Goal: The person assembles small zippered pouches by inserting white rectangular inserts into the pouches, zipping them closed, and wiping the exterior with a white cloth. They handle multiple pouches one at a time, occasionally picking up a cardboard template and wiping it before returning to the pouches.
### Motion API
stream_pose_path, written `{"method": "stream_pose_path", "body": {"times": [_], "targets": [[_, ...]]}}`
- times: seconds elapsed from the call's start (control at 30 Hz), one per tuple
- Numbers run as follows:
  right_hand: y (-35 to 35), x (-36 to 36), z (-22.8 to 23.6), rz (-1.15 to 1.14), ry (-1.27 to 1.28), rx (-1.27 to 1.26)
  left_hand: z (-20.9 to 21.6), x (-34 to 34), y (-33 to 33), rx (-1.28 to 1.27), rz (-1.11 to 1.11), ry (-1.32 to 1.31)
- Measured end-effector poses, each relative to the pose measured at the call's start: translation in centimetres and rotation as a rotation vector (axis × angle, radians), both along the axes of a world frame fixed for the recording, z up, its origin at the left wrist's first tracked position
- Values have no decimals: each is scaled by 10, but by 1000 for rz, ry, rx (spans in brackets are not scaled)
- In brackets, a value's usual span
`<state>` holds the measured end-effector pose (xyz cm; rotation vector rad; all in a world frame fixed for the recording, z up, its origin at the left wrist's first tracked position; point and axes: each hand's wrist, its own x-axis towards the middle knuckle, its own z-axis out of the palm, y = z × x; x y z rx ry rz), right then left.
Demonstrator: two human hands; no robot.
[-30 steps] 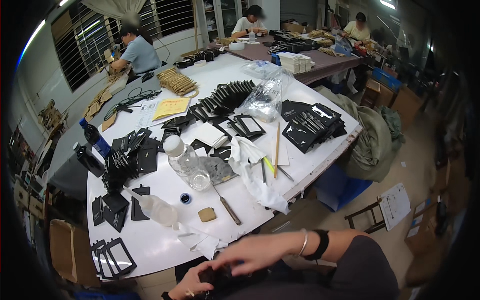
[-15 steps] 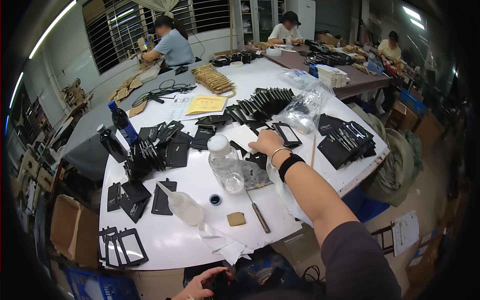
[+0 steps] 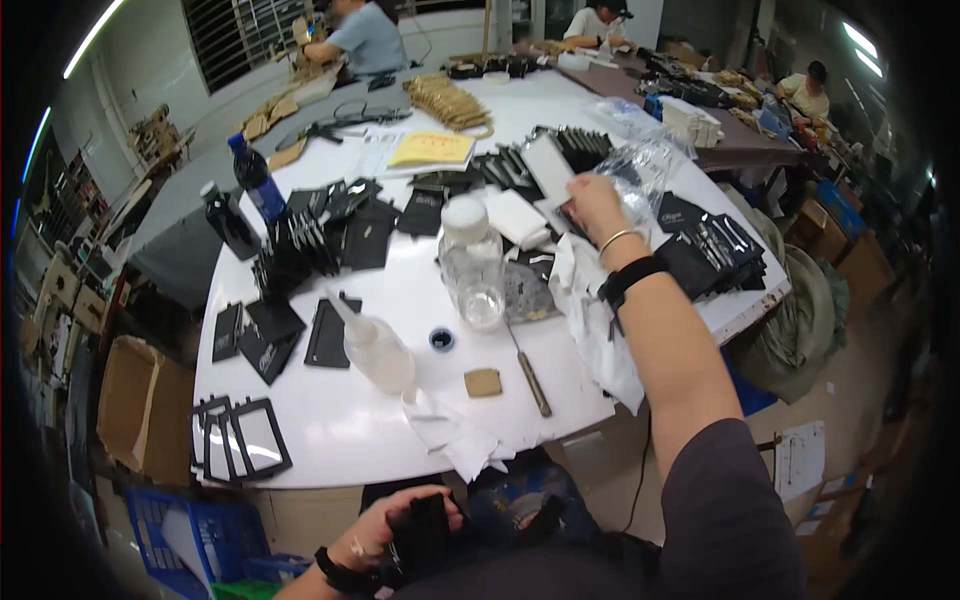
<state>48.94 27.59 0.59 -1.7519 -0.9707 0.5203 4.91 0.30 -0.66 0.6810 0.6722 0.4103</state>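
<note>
My right hand (image 3: 597,207) is stretched across the white table and pinches a white rectangular card (image 3: 549,168) by its lower end, tilted up. Beside that hand lies a stack of similar white cards (image 3: 513,218). Low in front of my body, my left hand (image 3: 385,522) has its fingers wrapped round a black leather-like piece (image 3: 422,530); its full shape is partly hidden. Under my right wrist a crumpled white cloth (image 3: 590,320) hangs down over the table edge. A clear bottle with a white cap (image 3: 472,265) stands left of the cloth.
Nearer stand a squeeze bottle (image 3: 380,355), a small dark-filled cap (image 3: 441,340), a tan block (image 3: 482,383) and a wooden-handled awl (image 3: 533,385). Black pieces (image 3: 300,250) are heaped at left; black frames (image 3: 245,440) lie at the near corner. Several people sit at work farther back.
My right hand has moved right and lifted a white card off the stack, tilting it up. My left hand has come further into view with the black piece. The whole view has shifted slightly.
</note>
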Motion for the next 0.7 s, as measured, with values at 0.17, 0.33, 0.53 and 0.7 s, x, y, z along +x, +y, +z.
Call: {"method": "stream_pose_path", "body": {"times": [0.17,0.33,0.53,0.7], "targets": [[-152,-13,96,406,-49,326,-20,4,7,67,-172,-327],[-266,-145,70,1021,-278,138,-48,0,-16,-173,-227,-415],[-269,-172,35,1185,-276,-84,-43,5,-22,-196,-227,-315],[-249,-175,41,1425,-394,-164,-46,3,-27,-306,-255,-311]]}}
